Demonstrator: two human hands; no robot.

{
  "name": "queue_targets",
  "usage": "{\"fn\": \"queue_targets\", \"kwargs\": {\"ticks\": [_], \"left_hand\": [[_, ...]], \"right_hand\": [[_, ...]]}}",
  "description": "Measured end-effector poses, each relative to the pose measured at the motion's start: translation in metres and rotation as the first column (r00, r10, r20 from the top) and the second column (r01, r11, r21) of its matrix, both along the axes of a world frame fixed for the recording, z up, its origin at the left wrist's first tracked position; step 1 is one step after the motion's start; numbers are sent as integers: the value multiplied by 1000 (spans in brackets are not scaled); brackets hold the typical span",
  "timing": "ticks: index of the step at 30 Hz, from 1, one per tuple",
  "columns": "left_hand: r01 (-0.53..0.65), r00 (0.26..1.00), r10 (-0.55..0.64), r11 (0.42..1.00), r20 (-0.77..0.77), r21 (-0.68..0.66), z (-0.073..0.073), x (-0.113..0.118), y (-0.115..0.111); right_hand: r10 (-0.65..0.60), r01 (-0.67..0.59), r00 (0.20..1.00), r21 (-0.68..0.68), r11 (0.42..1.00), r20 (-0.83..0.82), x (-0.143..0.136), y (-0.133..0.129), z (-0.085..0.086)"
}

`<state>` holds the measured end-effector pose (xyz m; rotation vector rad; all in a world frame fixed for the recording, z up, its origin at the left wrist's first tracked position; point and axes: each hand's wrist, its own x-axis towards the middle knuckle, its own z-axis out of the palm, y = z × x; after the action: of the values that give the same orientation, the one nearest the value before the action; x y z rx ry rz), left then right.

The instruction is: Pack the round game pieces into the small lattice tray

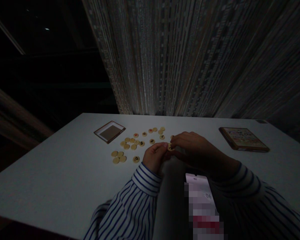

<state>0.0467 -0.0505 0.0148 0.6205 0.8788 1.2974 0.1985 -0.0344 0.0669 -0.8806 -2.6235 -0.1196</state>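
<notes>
Near the middle of the white table, my left hand (155, 156) pinches a round wooden piece (170, 147) with a dark mark on it. My right hand (190, 146) reaches in from the right, its fingertips closed on the same piece. Several similar round pieces (133, 146) lie to the left of and beyond my hands, some blank side up and some with black or red characters. A marked piece (136, 159) lies just left of my left hand. Another piece is partly hidden behind my right fingers.
An open shallow box part (110, 131) lies at the back left of the table (65, 173). A flat box with a printed top (245, 138) lies at the right. A lit phone (201, 196) is below my hands. A curtain (160, 60) hangs behind.
</notes>
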Motion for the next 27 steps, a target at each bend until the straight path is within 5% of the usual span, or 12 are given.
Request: {"fn": "queue_targets", "kwargs": {"ticks": [5, 9, 16, 27], "left_hand": [[-8, 1000, 8, 1000, -5, 7, 1, -4, 3], [-168, 985, 168, 986, -32, 20, 8, -13, 6], [-420, 903, 426, 901, -48, 106, 15, -31, 11], [-594, 798, 602, 793, -25, 132, 16, -39, 15]], "right_hand": [[-23, 23, 1000, 20, 1000, 1, 2, 2, 0], [-72, 72, 997, 8, 997, 12, 4, 3, 1], [-99, 116, 982, -98, 988, 161, 1, 3, -4], [5, 28, 968, -128, 991, 251, -14, -7, -23]]}}
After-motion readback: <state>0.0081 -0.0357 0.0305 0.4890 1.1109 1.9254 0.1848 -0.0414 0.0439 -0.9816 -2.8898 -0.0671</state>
